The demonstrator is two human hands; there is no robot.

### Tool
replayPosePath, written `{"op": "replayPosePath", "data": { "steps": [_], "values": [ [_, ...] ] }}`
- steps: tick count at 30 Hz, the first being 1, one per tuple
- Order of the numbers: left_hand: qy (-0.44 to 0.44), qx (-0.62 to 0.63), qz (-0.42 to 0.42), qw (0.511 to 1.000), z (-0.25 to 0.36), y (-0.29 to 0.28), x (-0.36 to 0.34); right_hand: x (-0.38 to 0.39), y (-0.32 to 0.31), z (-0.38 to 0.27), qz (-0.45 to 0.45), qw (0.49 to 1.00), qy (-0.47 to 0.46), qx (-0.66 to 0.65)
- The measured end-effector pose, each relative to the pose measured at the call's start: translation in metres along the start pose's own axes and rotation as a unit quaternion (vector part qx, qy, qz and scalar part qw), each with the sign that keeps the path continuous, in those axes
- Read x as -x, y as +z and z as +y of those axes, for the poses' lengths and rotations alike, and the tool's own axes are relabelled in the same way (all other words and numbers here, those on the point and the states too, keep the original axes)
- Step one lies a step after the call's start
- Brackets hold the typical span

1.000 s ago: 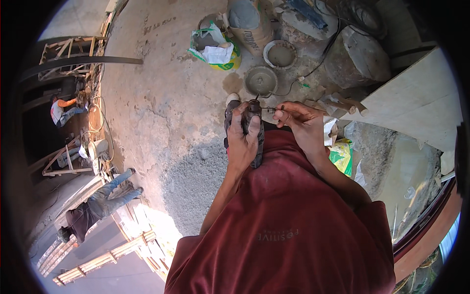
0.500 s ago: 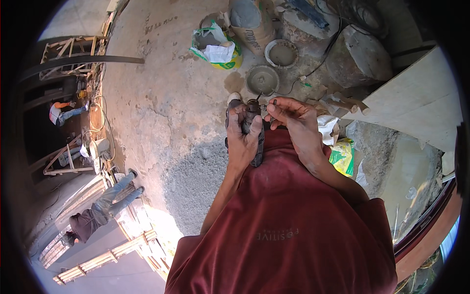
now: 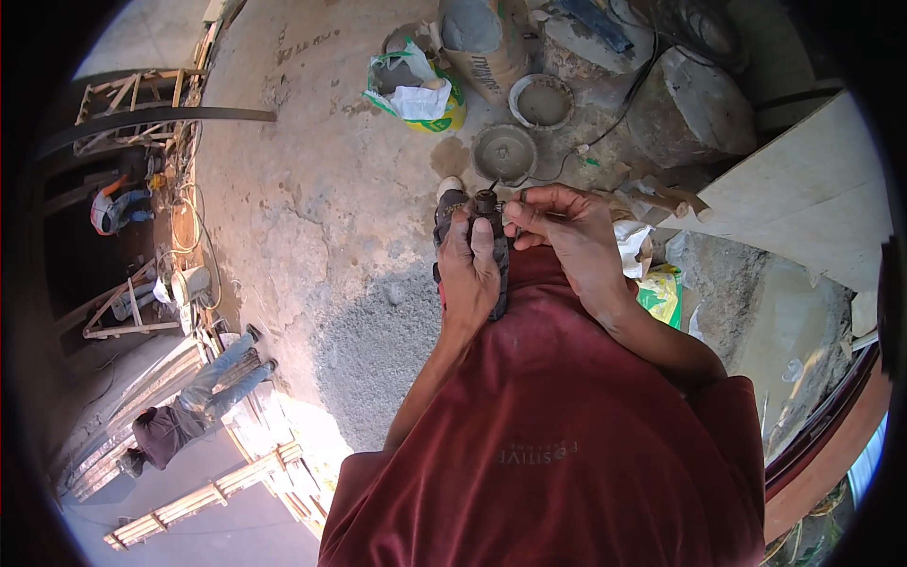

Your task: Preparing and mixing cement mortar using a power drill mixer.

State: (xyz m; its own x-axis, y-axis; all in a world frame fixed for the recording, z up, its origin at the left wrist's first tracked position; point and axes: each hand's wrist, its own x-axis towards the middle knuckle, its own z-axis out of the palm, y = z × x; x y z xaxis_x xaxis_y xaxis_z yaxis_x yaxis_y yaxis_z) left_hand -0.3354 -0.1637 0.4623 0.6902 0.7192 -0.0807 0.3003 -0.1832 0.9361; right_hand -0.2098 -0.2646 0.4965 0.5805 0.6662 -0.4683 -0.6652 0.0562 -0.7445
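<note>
My left hand (image 3: 470, 272) is wrapped round the dark body of a power drill (image 3: 486, 200) that points away from me. The drill's chuck faces the far side, with a thin bit standing out of it. My right hand (image 3: 578, 227) pinches a small metal chuck key (image 3: 503, 208) against the chuck's right side. Fingers cover most of the key, so how far it sits in the chuck is hidden. Just beyond the drill stands a round tub of grey wet mix (image 3: 536, 164). A shoe (image 3: 450, 185) shows left of the chuck.
A second tub (image 3: 571, 115), an open paper sack (image 3: 491, 80) and a green-yellow bag (image 3: 455, 111) stand farther off. A dark cable (image 3: 631, 111) runs among them. A pale board (image 3: 803, 184) rises at right. Two people work at left, one bent over (image 3: 170, 433), one farther (image 3: 106, 210).
My right hand has turned slightly and its fingers have drawn in closer to the chuck. My left thumb has shifted up along the drill. The people at left have shifted a little.
</note>
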Motion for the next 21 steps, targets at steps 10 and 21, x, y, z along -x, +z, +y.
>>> {"op": "replayPosePath", "data": {
  "steps": [10, 21],
  "values": [
    [0.021, -0.028, 0.006, 0.999, -0.007, 0.002, -0.005, -0.029, -0.031, 0.001, -0.111, 0.785, -0.461, 0.399],
    [0.034, 0.0, -0.015, 0.999, -0.008, -0.003, -0.007, -0.062, -0.055, 0.004, -0.188, 0.611, -0.636, 0.432]
  ]
}}
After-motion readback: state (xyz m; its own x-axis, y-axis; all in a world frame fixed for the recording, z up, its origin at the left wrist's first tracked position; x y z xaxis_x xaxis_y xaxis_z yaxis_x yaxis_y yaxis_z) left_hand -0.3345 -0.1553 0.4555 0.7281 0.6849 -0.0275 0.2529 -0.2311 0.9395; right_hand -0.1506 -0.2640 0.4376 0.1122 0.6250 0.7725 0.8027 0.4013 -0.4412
